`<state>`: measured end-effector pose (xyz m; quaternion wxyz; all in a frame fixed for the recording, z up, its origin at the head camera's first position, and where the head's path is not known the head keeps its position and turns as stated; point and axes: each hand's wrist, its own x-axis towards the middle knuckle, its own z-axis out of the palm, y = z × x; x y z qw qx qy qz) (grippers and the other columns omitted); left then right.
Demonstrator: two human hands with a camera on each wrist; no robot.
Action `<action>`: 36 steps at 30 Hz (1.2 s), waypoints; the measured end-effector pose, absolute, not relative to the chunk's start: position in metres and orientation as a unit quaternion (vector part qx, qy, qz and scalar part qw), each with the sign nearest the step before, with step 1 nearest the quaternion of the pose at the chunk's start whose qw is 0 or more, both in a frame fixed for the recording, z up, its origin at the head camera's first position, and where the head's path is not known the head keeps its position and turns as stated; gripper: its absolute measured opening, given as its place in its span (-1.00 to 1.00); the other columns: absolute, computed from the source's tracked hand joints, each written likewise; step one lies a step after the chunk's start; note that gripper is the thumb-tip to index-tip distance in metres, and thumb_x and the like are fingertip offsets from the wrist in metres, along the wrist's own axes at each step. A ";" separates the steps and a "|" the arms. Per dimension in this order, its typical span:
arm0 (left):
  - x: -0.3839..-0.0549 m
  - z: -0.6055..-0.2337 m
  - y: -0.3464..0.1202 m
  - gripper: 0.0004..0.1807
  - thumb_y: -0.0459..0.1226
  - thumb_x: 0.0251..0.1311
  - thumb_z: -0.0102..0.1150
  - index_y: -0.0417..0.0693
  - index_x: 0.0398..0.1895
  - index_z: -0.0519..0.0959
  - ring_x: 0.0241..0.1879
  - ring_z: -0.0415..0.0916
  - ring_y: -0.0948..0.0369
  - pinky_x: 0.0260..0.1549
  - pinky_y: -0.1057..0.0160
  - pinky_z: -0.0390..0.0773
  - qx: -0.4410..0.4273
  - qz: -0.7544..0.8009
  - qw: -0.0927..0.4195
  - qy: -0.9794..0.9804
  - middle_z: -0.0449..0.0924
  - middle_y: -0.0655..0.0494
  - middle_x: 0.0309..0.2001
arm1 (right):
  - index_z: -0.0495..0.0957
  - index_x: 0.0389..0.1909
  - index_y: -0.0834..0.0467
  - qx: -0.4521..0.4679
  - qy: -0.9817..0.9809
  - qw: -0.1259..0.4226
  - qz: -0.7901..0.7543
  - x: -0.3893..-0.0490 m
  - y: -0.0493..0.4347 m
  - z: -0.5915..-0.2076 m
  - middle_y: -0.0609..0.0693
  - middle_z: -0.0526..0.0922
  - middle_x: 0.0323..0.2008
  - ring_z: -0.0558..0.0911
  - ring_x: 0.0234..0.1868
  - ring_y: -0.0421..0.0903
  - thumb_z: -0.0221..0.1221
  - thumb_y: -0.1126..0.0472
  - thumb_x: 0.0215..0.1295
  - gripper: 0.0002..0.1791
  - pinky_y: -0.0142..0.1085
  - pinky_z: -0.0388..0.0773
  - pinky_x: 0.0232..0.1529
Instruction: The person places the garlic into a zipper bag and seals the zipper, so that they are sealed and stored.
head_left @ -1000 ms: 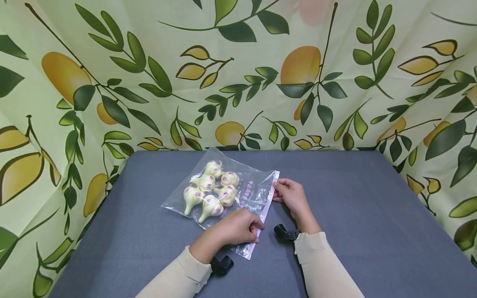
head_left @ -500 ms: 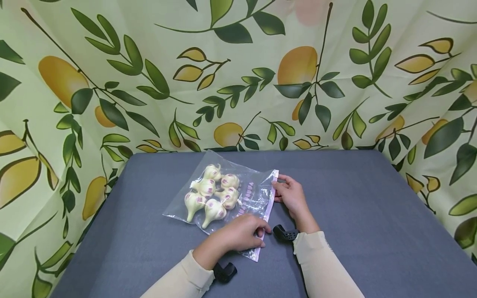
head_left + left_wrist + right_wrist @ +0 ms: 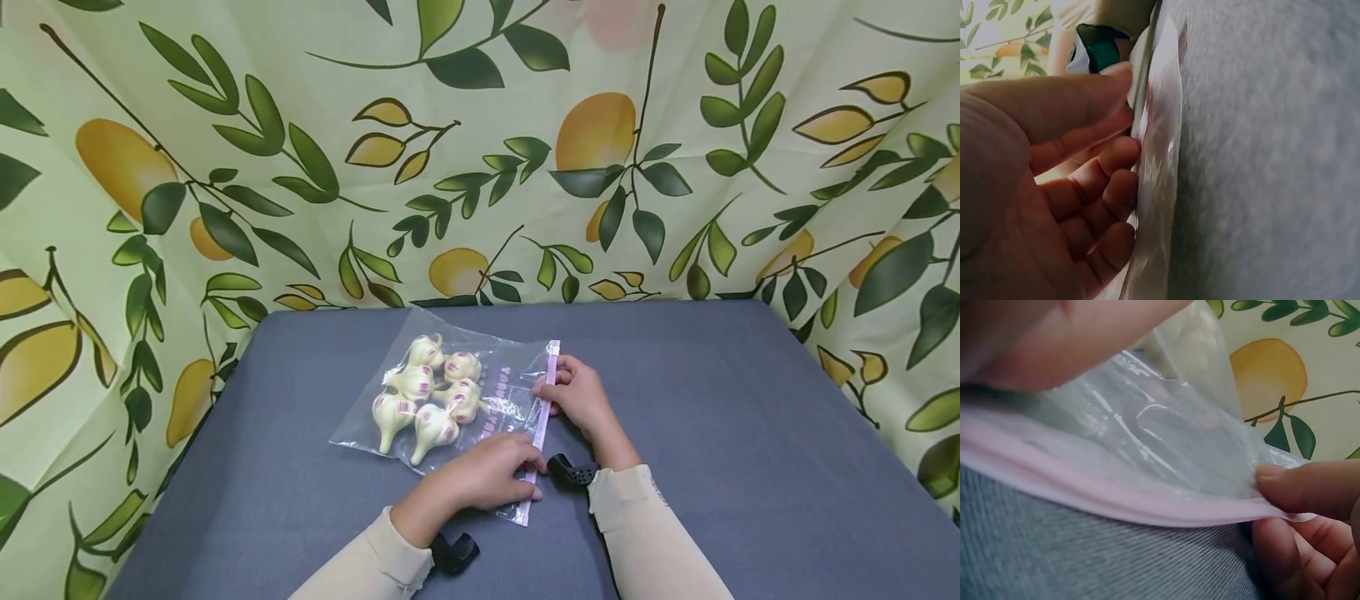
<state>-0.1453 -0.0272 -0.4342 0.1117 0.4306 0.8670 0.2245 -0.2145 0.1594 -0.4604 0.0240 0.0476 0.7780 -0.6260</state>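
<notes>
A clear zip-top bag [image 3: 517,379] lies flat with several garlic bulbs [image 3: 412,383] inside, towards its left end. Its pink zip strip [image 3: 550,387] runs down the right side. With thumb and fingers my right hand [image 3: 588,400] pinches that strip a little below the far corner; the right wrist view shows the strip [image 3: 1179,512] between the fingertips. My left hand [image 3: 487,471] rests on the near part of the bag, thumb and forefinger spread apart by the strip. In the left wrist view, loosely bent fingertips [image 3: 1119,187] touch the plastic.
The bag lies on a grey cloth-covered table [image 3: 720,433]. Behind and at both sides hangs a curtain [image 3: 480,167] printed with leaves and fruit. A black camera mount [image 3: 453,552] sits at the left wrist, another mount [image 3: 572,472] at the right.
My left hand has shifted right, its thumb and forefinger parting. The right hand has slid slightly towards me along the strip. The bag's near end has moved a little to the right.
</notes>
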 end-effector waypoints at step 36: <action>-0.260 -0.398 0.023 -0.63 -0.18 0.34 -0.02 0.01 0.18 0.46 0.23 0.34 0.12 0.18 0.07 0.34 0.238 0.383 0.040 0.891 0.47 0.10 0.18 | 0.36 0.21 0.09 0.057 0.719 -0.010 -0.692 -0.210 0.161 -0.461 0.18 0.63 -0.32 0.59 -0.56 -0.13 0.14 0.40 0.21 -0.47 -0.25 0.56 -0.62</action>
